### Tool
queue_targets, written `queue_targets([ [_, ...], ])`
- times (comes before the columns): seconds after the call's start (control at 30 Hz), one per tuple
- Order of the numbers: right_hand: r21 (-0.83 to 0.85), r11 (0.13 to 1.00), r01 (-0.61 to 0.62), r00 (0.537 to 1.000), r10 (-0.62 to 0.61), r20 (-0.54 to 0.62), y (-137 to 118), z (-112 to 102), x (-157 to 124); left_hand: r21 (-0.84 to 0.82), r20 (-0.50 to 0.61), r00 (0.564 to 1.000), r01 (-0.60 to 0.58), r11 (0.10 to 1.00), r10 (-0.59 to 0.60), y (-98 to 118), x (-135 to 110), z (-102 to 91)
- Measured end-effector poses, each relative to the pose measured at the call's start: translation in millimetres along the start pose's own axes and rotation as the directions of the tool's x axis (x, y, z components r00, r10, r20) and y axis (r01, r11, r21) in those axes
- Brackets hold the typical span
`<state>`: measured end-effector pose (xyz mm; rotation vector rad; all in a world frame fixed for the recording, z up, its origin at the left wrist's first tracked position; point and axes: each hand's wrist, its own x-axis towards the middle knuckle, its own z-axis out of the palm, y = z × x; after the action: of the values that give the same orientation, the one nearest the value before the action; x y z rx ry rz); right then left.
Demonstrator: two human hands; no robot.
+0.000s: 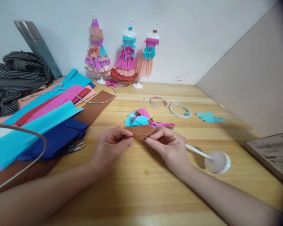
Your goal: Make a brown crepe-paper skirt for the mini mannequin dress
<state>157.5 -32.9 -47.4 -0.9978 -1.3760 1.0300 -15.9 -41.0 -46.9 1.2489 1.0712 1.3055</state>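
Both hands pinch a brown crepe paper strip point(140, 131) at the table's middle. My left hand point(111, 145) grips its left end with thumb and fingers closed. My right hand point(168, 143) grips its right end. Just behind the strip lies a small mannequin on its side, dressed in teal and pink paper point(141, 119). Its white rod and round base point(217, 162) stick out to the right of my right hand.
Stacked crepe paper sheets point(49, 119) in teal, pink, red, blue and brown cover the left side, with scissors point(76, 147) at their edge. Three dressed mannequins point(124, 56) stand by the back wall. Two tape rolls point(179, 110), a teal scrap point(209, 117) and a box point(273, 153) lie right.
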Motion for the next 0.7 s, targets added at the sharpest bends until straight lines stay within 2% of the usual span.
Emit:
queue_targets([
  [0.3, -0.022, 0.998, 0.054, 0.998, -0.054, 0.022, -0.5, -0.3, -0.7, 0.073, -0.024, 0.995, -0.091, 0.993, 0.093, -4.4, -0.5, -2.8],
  [0.53, -0.043, 0.997, 0.063, 0.998, -0.063, 0.003, 0.0, -1.2, -0.2, -0.098, -0.008, 1.000, -0.003, 0.995, 0.003, 0.0, 2.5, 0.3],
  [0.7, -0.052, 0.996, 0.076, 0.997, -0.076, 0.003, -0.5, -1.4, -1.0, -0.210, 0.072, 0.997, 0.011, 0.978, 0.005, 0.6, 2.1, -5.5],
])
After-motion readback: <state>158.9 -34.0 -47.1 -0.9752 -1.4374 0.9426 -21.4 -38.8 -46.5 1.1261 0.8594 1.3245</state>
